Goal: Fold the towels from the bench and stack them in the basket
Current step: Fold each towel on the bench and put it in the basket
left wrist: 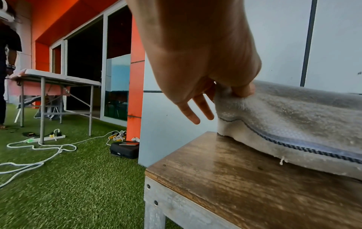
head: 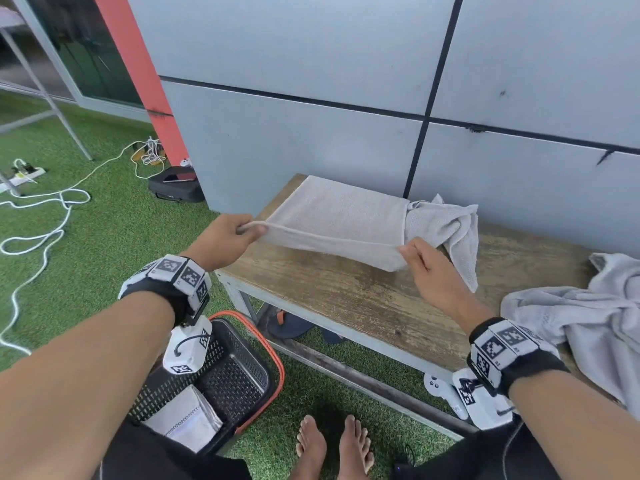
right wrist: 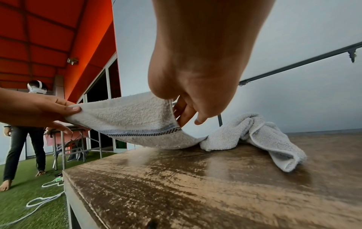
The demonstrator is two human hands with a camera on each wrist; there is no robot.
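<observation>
A person's left hand and right hand each pinch a near corner of a grey towel on the wooden bench, its lifted edge running hand to hand, its far half lying flat beyond the fingers.

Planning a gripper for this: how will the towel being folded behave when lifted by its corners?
Likely floppy: the towel sags between the left hand and right hand. Probably light, since fingertip pinches hold it. Its terry pile looks grippy, not slippery.
</observation>
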